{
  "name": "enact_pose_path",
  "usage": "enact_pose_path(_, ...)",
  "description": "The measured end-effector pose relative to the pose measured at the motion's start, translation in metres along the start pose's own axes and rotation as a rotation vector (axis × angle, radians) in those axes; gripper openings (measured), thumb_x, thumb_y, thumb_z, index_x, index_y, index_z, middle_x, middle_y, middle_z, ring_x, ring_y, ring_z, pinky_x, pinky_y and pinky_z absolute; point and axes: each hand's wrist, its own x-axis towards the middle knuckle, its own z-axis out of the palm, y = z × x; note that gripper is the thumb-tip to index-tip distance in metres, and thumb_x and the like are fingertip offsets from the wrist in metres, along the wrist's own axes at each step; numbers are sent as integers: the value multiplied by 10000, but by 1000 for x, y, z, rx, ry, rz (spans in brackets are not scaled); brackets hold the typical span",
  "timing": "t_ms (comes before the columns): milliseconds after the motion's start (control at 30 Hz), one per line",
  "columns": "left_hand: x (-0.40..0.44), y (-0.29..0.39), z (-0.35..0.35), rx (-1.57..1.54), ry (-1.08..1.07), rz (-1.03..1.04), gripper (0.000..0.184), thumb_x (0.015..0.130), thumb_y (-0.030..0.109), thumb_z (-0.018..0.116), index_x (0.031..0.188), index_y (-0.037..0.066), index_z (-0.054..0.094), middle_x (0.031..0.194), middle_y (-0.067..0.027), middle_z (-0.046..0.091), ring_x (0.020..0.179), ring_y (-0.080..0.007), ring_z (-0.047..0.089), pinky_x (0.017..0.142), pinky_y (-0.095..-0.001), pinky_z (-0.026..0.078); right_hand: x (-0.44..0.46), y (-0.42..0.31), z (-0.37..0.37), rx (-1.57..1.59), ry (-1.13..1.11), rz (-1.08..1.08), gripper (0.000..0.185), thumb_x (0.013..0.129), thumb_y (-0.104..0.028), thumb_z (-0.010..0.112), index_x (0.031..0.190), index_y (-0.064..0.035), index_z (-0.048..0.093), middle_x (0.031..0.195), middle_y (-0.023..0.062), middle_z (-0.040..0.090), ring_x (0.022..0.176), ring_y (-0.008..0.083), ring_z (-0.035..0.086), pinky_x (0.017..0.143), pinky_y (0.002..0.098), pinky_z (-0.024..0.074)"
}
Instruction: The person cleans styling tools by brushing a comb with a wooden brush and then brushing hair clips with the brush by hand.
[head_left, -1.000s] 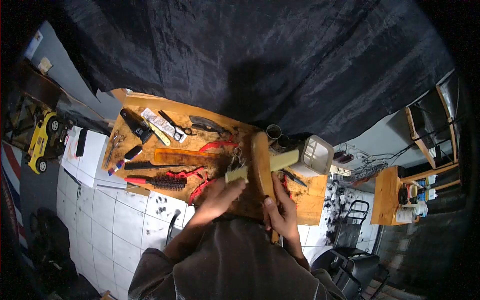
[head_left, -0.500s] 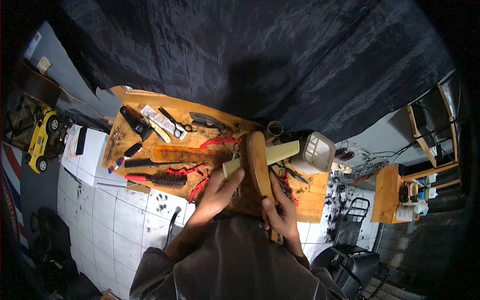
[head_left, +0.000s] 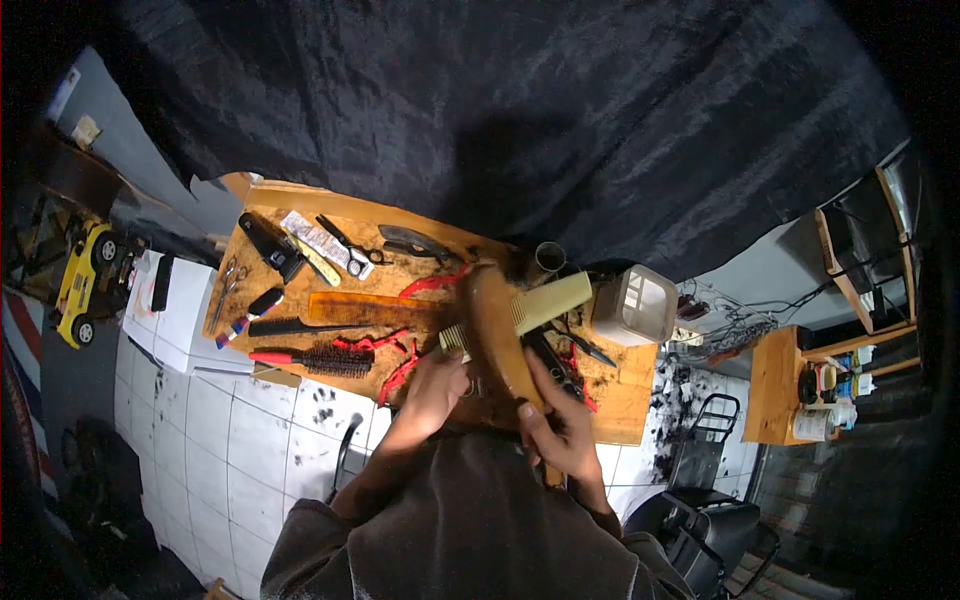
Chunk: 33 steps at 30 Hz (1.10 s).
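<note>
My left hand [head_left: 437,388] is closed on one end of a pale yellow comb [head_left: 555,303], whose broad end points up and right. A curved wooden brush [head_left: 497,335] crosses in front of the comb's middle, its bristles mostly hidden. My right hand [head_left: 565,428] grips the brush handle near my body. Just left of my left hand lie a red-handled round brush [head_left: 335,360], a black tail comb [head_left: 290,326], an amber comb [head_left: 355,308] and red hair clips [head_left: 398,375]. Behind the brush, I cannot tell whether comb and bristles touch.
On the wooden table [head_left: 627,405] are black clippers [head_left: 265,240], scissors [head_left: 348,247], a yellow-handled razor [head_left: 318,262] and a whitish container [head_left: 637,305]. A dark cloth [head_left: 400,110] hangs behind. Right of the table are a black chair [head_left: 710,525] and a wooden shelf [head_left: 775,385] with bottles.
The brush has moved left along the comb, its head tipping further left. The comb has shifted slightly left and down. Both hands keep their holds.
</note>
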Motion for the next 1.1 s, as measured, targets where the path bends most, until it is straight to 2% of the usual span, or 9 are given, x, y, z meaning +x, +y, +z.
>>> enact_pose_path(33, 1, -7, -11, 57, -43, 31, 252, 945, 220, 454, 1084, 14, 500, 821, -7, 517, 719, -99, 479, 637, -255, 391, 1, 9, 2, -35, -31, -39, 541, 942, -172, 547, 1427, -52, 340, 1014, 120, 655, 484, 63, 513, 476, 222, 457)
enact_pose_path(233, -24, 1, 16, 378, -90, 79, 390, 989, 300, 399, 1122, -43, 529, 939, -68, 577, 830, -150, 523, 731, -318, 422, 12, 5, 4, 29, 34, -81, 538, 930, -111, 540, 1426, -42, 343, 846, 80, 663, 490, 62, 523, 500, 227, 457)
enact_pose_path(400, -9, -5, 2, -25, -68, 256, 374, 998, 344, 353, 1147, 23, 474, 902, -33, 503, 768, -107, 438, 649, -270, 336, 12, -2, 10, -33, 25, -127, 508, 911, -99, 567, 1391, -42, 408, 1015, 106, 661, 461, 44, 495, 482, 224, 459)
enact_pose_path(500, -8, 4, -11, -125, -143, 247, 556, 999, 433, 254, 1344, 0, 313, 1183, -107, 438, 1031, -202, 415, 857, -332, 300, 9, 0, 7, -114, -119, 5, 516, 881, -111, 616, 1357, -13, 441, 1246, 179, 571, 895, 196, 622, 861, 311, 460)
enact_pose_path(533, -8, 10, -5, -169, -186, 271, 676, 987, 494, 209, 1432, -15, 202, 1456, -192, 313, 1343, -322, 318, 1126, -432, 201, 9, 2, 9, -104, -119, -26, 514, 877, -110, 621, 1350, -10, 447, 1254, 186, 564, 1012, 219, 574, 934, 329, 402)
enact_pose_path(600, -8, 9, -3, -128, -241, 319, 644, 998, 476, 211, 1423, -7, 214, 1425, -169, 346, 1321, -280, 348, 1106, -401, 257, 9, 6, 13, -84, -119, -88, 509, 869, -110, 630, 1337, -2, 459, 1268, 200, 550, 1247, 264, 477, 1079, 364, 284)
enact_pose_path(633, -8, 9, -2, -106, -270, 343, 628, 1003, 468, 212, 1419, -3, 220, 1409, -157, 363, 1310, -259, 363, 1096, -385, 286, 11, 7, 14, -80, -114, -116, 505, 871, -107, 626, 1336, -2, 461, 1270, 200, 549, 1225, 260, 499, 1072, 362, 297)
enact_pose_path(800, -15, -2, 10, 166, -349, 223, 787, 935, 608, 218, 1476, 44, 117, 1479, -104, 252, 1284, -219, 376, 1019, -353, 367, 30, 5, 16, -92, -30, -309, 506, 925, -92, 531, 1397, 3, 375, 636, 32, 569, 448, 54, 490, 435, 208, 405)
enact_pose_path(1100, -6, 19, 12, -64, -221, 338, 769, 949, 591, 197, 1449, 8, 152, 1456, -215, 299, 1344, -308, 326, 1096, -432, 279, 13, 9, 5, -118, -155, -183, 499, 920, -88, 546, 1390, -13, 397, 618, 17, 560, 457, 57, 495, 435, 213, 403)
